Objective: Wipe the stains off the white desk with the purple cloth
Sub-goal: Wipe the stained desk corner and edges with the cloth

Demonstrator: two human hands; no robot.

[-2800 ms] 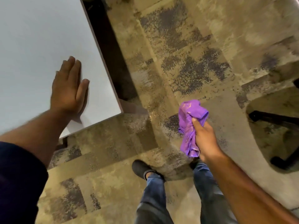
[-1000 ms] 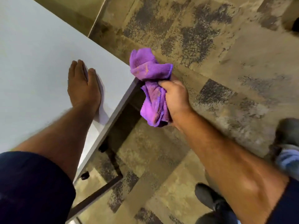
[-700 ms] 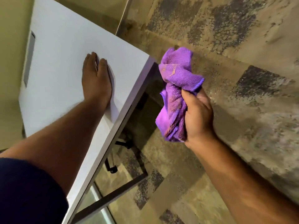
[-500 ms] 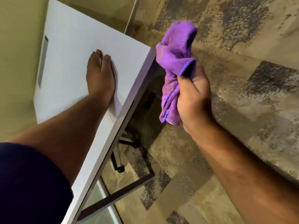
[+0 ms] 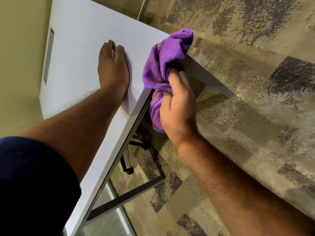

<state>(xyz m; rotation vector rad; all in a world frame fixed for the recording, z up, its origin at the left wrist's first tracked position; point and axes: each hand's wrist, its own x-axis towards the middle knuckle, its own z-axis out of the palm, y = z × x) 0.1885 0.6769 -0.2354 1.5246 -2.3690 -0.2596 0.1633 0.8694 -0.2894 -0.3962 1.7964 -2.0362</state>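
Observation:
The white desk (image 5: 80, 40) fills the upper left, its near corner pointing right. My left hand (image 5: 113, 68) lies flat on the desktop, palm down, fingers together, holding nothing. My right hand (image 5: 177, 108) grips the bunched purple cloth (image 5: 167, 58) just off the desk's right edge. The cloth's upper folds overlap the desk's corner; I cannot tell if they touch the surface. No stains show on the visible desktop.
A grey slot (image 5: 49, 53) is cut into the desk near its far left side. Dark metal desk legs (image 5: 126, 196) and a chair's castor base (image 5: 129, 167) sit below the edge. Patterned grey-beige carpet (image 5: 255, 99) covers the floor at right.
My right hand has brought the purple cloth down and left, from beside the desk to its corner edge. The left hand stays flat on the desk. The view has shifted slightly.

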